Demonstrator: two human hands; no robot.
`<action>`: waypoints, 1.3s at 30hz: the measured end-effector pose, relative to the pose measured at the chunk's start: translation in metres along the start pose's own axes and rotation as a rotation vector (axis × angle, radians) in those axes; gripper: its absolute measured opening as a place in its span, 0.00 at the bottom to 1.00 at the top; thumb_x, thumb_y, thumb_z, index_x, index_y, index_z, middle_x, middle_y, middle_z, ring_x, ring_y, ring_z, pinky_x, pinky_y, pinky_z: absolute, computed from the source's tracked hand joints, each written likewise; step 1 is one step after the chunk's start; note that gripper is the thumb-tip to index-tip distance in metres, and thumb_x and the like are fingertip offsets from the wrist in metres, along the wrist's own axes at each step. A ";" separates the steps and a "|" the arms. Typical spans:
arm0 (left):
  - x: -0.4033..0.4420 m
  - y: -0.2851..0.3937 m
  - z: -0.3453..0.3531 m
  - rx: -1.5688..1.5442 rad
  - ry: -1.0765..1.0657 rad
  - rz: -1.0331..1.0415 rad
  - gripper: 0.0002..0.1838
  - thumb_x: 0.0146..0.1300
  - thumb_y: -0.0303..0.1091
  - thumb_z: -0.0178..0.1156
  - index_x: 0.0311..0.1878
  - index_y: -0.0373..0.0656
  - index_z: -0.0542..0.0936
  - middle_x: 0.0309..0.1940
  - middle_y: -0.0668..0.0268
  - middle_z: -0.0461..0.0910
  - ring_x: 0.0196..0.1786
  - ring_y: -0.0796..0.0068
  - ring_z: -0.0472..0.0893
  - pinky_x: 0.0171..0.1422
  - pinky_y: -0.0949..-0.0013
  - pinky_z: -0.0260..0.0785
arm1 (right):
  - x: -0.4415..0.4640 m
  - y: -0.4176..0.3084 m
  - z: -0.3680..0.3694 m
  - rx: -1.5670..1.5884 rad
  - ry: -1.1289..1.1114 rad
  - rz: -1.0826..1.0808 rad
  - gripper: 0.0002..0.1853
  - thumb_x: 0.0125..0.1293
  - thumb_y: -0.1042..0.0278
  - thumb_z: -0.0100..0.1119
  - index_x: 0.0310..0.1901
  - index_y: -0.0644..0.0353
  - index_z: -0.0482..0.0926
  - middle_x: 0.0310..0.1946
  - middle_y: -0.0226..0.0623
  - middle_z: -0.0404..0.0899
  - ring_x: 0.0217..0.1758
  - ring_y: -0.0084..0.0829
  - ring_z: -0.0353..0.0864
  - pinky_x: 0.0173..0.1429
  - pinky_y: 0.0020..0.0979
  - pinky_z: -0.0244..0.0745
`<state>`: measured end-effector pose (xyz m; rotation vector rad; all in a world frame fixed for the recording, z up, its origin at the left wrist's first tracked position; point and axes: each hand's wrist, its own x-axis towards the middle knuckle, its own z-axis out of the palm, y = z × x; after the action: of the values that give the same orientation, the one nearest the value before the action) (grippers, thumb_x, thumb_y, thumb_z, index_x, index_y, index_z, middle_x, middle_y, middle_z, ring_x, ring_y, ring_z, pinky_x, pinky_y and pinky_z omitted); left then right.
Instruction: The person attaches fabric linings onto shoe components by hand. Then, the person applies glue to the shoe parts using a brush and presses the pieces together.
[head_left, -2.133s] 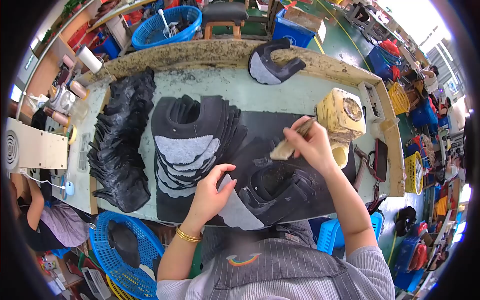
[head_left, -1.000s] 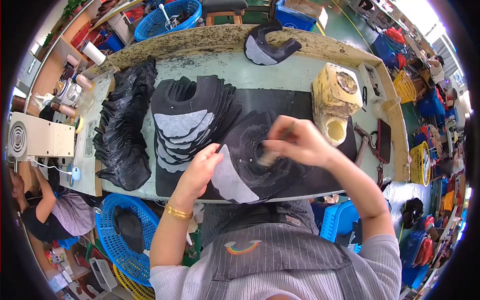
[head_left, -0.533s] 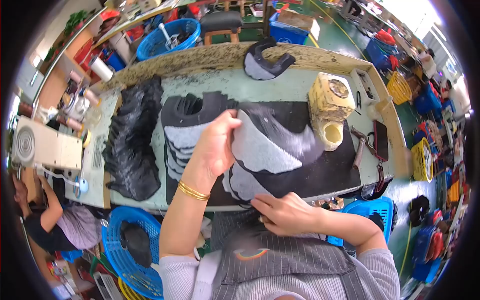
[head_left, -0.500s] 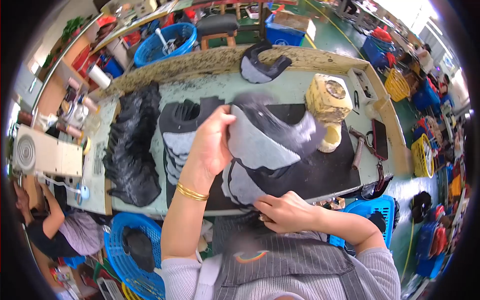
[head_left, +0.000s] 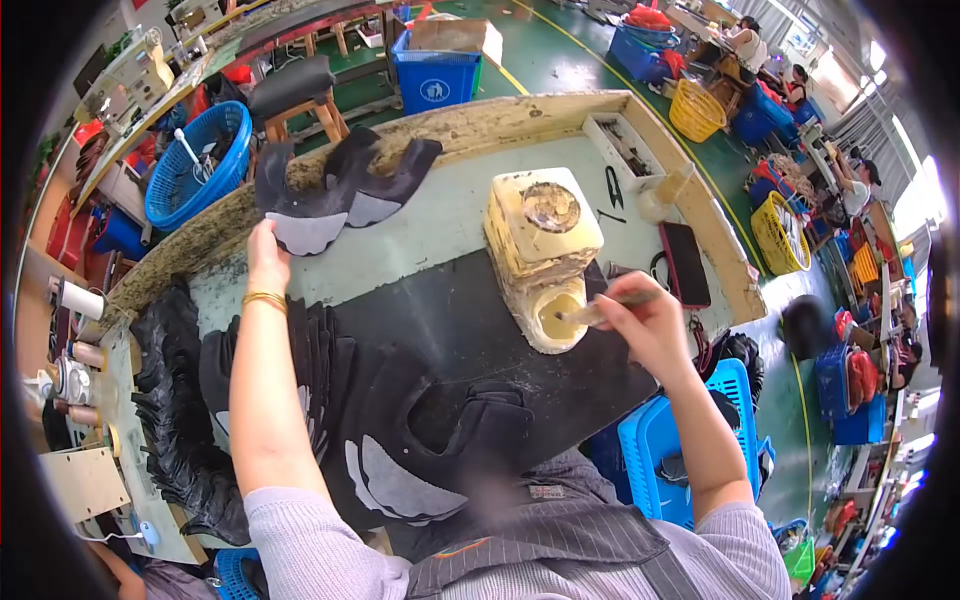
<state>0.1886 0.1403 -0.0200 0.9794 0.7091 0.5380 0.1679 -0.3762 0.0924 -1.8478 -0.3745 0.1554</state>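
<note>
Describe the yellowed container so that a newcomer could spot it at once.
Find the workbench with the raised rim, then its black mat. At the mat's far edge stands a boxy, crusted, yellowed container. Unlike the flat dark pieces nearby, it has an open cup, where the right hand holds a brush.

Black padded stool (head_left: 290, 87), blue recycling bin (head_left: 438, 85) holding cardboard, yellow basket (head_left: 697, 111) on green floor (head_left: 560, 70), red-cased phone (head_left: 684, 265) on tabletop (head_left: 440, 218)

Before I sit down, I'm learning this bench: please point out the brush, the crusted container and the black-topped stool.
Brush (head_left: 587, 316): head view, on its pale working end.
Crusted container (head_left: 548, 264): head view, on its body below the round top.
Black-topped stool (head_left: 290, 88): head view, on its seat.
</note>
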 end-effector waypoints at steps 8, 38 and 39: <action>-0.273 0.051 -0.002 0.936 -0.097 0.822 0.07 0.63 0.29 0.58 0.42 0.37 0.74 0.34 0.63 0.75 0.36 0.71 0.75 0.42 0.70 0.68 | 0.036 -0.027 0.019 0.144 -0.314 0.230 0.08 0.59 0.69 0.62 0.34 0.64 0.76 0.24 0.30 0.78 0.19 0.16 0.72 0.21 0.19 0.66; -0.357 -0.027 -0.052 1.027 -0.165 0.160 0.18 0.51 0.21 0.66 0.45 0.37 0.72 0.33 0.62 0.75 0.35 0.72 0.75 0.41 0.71 0.70 | -0.004 -0.048 0.187 -0.079 -1.205 -0.243 0.12 0.55 0.65 0.62 0.29 0.66 0.73 0.23 0.40 0.78 0.26 0.29 0.79 0.32 0.31 0.73; -0.355 -0.028 -0.054 1.044 -0.180 0.206 0.18 0.51 0.22 0.66 0.44 0.36 0.72 0.32 0.61 0.75 0.35 0.70 0.75 0.41 0.70 0.70 | -0.005 -0.050 0.185 -0.161 -1.327 -0.366 0.12 0.53 0.65 0.60 0.29 0.66 0.73 0.22 0.42 0.78 0.25 0.31 0.79 0.32 0.32 0.73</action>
<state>-0.0827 -0.0895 0.0391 2.0624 0.7261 0.2194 0.0996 -0.1972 0.0824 -1.5498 -1.6426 1.1265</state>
